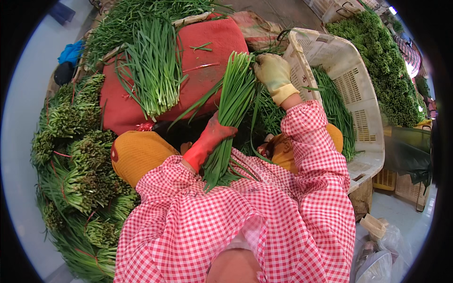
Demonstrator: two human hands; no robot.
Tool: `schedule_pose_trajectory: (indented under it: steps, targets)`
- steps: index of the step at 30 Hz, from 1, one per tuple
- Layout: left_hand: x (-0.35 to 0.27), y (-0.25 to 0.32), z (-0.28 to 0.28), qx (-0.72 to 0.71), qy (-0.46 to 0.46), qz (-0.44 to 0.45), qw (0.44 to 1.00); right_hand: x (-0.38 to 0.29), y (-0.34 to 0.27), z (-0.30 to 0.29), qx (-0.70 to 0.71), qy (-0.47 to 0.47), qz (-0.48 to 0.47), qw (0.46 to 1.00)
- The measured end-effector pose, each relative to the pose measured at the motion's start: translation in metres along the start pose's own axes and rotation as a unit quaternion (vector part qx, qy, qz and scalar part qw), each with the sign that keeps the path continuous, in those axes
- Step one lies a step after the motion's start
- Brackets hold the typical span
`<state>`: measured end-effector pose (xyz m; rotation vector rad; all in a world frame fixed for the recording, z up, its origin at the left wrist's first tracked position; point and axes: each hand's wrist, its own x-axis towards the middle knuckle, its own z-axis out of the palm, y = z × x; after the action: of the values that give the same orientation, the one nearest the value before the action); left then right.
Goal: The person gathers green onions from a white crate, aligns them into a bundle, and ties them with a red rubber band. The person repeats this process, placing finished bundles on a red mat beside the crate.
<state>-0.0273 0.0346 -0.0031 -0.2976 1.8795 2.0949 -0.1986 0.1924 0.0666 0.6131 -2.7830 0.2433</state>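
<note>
My left hand (216, 136), in a red rubber glove, grips a bunch of garlic chives (236, 93) around its lower middle, pale cut ends up. Beside those ends is my right hand (274, 72) in a pale yellowish glove, its fingers curled near a few green blades; whether it pinches any is hidden. Another loose pile of chives (155, 70) lies on the red cloth (212, 42), left of the held bunch. A short cut piece and a red tie strip (201, 67) rest on the cloth.
At the right, a white plastic crate (364, 123) leans with chives inside. Tied bundles (81, 169) are stacked at the left. More greens (124, 28) lie beyond the cloth. Further crates and a long heap of greens (375, 67) stand at the far right, plastic bags (378, 261) below.
</note>
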Motion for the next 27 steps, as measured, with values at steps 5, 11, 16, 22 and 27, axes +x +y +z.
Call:
schedule_pose_trajectory:
  steps: [5,11,16,22,27]
  targets:
    - [-0.012,-0.004,-0.001,-0.02,-0.039,-0.029,0.999,0.034,0.071,-0.025,0.073,0.112,0.161,0.978]
    - [-0.017,0.0,-0.021,-0.252,-0.126,-0.087,0.956,0.034,0.162,-0.065,0.068,0.193,0.109,0.973]
    - [-0.013,-0.003,-0.021,-0.293,-0.103,-0.06,0.949,-0.008,0.087,-0.046,0.129,-0.181,-0.065,0.973]
    - [-0.013,-0.004,-0.022,-0.294,-0.161,-0.083,0.938,-0.014,0.012,-0.027,0.561,-0.22,0.126,0.788]
    - [-0.026,0.003,-0.022,-0.314,-0.199,-0.142,0.917,-0.007,0.013,-0.008,0.472,-0.278,0.105,0.83]
